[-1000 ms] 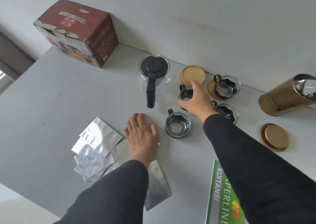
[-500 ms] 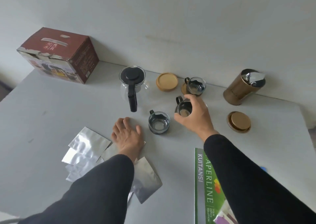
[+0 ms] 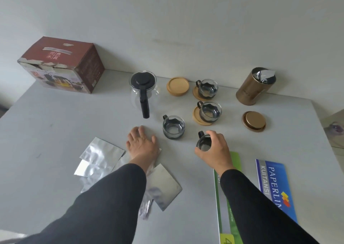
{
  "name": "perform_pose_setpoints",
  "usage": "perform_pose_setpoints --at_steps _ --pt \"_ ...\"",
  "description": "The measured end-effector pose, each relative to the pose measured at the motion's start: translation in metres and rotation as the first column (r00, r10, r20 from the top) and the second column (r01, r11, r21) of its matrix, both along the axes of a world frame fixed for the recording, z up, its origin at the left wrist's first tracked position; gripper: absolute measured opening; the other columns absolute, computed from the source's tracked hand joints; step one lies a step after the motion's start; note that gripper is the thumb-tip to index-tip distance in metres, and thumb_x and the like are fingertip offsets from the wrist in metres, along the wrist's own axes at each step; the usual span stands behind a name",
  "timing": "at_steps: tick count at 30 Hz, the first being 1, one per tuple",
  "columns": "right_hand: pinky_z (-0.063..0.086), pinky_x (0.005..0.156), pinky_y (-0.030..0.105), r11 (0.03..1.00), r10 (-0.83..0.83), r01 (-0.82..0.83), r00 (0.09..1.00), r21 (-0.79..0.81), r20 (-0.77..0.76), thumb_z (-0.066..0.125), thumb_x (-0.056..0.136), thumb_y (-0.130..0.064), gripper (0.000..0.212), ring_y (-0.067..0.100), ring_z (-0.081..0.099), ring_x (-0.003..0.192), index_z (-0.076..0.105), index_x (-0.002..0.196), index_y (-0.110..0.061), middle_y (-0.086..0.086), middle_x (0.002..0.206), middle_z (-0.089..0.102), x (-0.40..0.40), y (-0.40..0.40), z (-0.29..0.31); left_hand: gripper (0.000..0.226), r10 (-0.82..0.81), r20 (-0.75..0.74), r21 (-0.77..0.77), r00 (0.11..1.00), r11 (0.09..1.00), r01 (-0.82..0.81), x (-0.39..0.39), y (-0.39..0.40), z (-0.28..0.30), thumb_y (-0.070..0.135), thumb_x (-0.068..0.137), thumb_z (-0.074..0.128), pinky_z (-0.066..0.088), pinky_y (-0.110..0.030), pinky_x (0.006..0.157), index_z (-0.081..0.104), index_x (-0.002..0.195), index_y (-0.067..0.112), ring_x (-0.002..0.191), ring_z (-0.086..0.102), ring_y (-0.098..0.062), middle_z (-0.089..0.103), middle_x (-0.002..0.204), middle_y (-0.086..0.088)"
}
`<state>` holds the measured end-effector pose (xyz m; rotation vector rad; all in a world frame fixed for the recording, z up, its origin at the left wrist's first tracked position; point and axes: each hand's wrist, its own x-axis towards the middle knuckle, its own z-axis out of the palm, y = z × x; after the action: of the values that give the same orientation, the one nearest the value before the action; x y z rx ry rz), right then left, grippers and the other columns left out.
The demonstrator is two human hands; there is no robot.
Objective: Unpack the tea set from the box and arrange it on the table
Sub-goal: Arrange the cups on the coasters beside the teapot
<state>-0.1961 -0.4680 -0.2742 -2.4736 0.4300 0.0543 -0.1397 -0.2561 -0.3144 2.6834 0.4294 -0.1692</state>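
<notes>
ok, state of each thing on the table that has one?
teapot: upright, black lid on
tea-set box: closed, top torn
gold canister: open, foil bag inside
canister lid: off, lying on the table
two cups: on coasters
third cup: on bare table
fourth cup: gripped by right hand
left hand: flat on table

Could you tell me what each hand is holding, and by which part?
The right hand grips a glass cup by its rim; the left hand holds nothing.
</notes>
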Motion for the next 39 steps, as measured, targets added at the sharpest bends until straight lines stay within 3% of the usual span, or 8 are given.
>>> perform_pose_setpoints --at_steps 7,12,18,22,27,31,39 --pt "0.042 0.096 0.036 1.000 0.009 -0.008 0.998 0.015 -0.062 0.074 0.072 -0.034 0.071 0.031 0.045 0.114 0.042 0.132 -0.016 0.012 0.122 0.045 0.011 0.007 -0.001 0.048 -0.011 -0.023 0.017 1.000 1.000 0.011 0.006 0.005 0.003 0.040 0.090 0.041 0.026 -0.036 0.103 0.034 0.133 0.020 0.127 0.029 -0.024 0.030 0.137 -0.003" --pt "0.039 0.101 0.038 0.998 0.020 -0.017 0.998 0.053 -0.058 0.072 0.076 -0.044 0.075 0.028 0.040 0.122 0.038 0.137 -0.018 0.012 0.126 0.044 0.017 0.003 0.007 0.040 0.102 -0.053 -0.057 0.993 0.993 -0.105 0.019 0.003 0.007 0.034 0.089 0.044 0.030 -0.037 0.099 0.041 0.127 0.020 0.121 0.033 -0.026 0.035 0.130 -0.005" --pt "0.042 0.090 0.028 0.999 0.043 -0.037 0.958 -0.028 0.283 0.066 0.083 -0.029 0.045 0.023 0.051 0.107 0.054 0.121 -0.007 0.009 0.114 0.055 0.043 -0.003 0.030 0.036 0.381 -0.101 -0.238 0.919 0.887 -0.395 0.048 -0.003 0.012 0.030 0.090 0.041 0.030 -0.040 0.098 0.045 0.124 0.016 0.122 0.034 -0.030 0.039 0.131 -0.010" --pt "0.041 0.089 0.026 0.997 0.071 -0.071 0.925 -0.013 0.374 0.068 0.081 -0.024 0.043 0.025 0.055 0.101 0.058 0.117 -0.003 0.012 0.110 0.057 0.076 0.004 0.039 0.034 0.479 -0.081 -0.233 0.874 0.844 -0.484 0.064 -0.009 0.008 0.030 0.091 0.040 0.030 -0.041 0.097 0.044 0.121 0.015 0.122 0.034 -0.030 0.038 0.131 -0.011" --pt "0.041 0.090 0.028 0.987 0.152 -0.160 0.911 -0.010 0.384 0.068 0.081 -0.027 0.046 0.027 0.054 0.106 0.057 0.118 -0.002 0.014 0.112 0.057 0.118 0.019 0.038 0.031 0.490 0.013 -0.160 0.872 0.862 -0.482 0.065 -0.012 -0.007 0.029 0.090 0.042 0.028 -0.040 0.094 0.045 0.119 0.018 0.119 0.035 -0.030 0.039 0.130 -0.008" --pt "0.029 0.093 0.017 0.980 0.191 -0.198 0.933 -0.005 0.306 0.071 0.081 -0.026 0.052 0.024 0.048 0.114 0.052 0.125 -0.004 0.013 0.119 0.052 0.154 0.022 0.030 0.027 0.522 0.027 -0.129 0.853 0.848 -0.515 0.069 -0.014 -0.014 0.028 0.094 0.036 0.028 -0.040 0.094 0.046 0.117 0.019 0.117 0.036 -0.029 0.041 0.129 -0.007" --pt "0.030 0.101 0.032 0.964 0.233 -0.210 0.964 -0.165 0.131 0.075 0.071 -0.043 0.079 0.030 0.038 0.123 0.041 0.135 -0.013 0.015 0.126 0.045 0.233 0.023 0.001 0.025 0.561 0.010 -0.072 0.828 0.826 -0.559 0.077 -0.020 -0.019 0.029 0.097 0.028 0.026 -0.041 0.097 0.044 0.116 0.023 0.117 0.035 -0.028 0.039 0.129 -0.005"
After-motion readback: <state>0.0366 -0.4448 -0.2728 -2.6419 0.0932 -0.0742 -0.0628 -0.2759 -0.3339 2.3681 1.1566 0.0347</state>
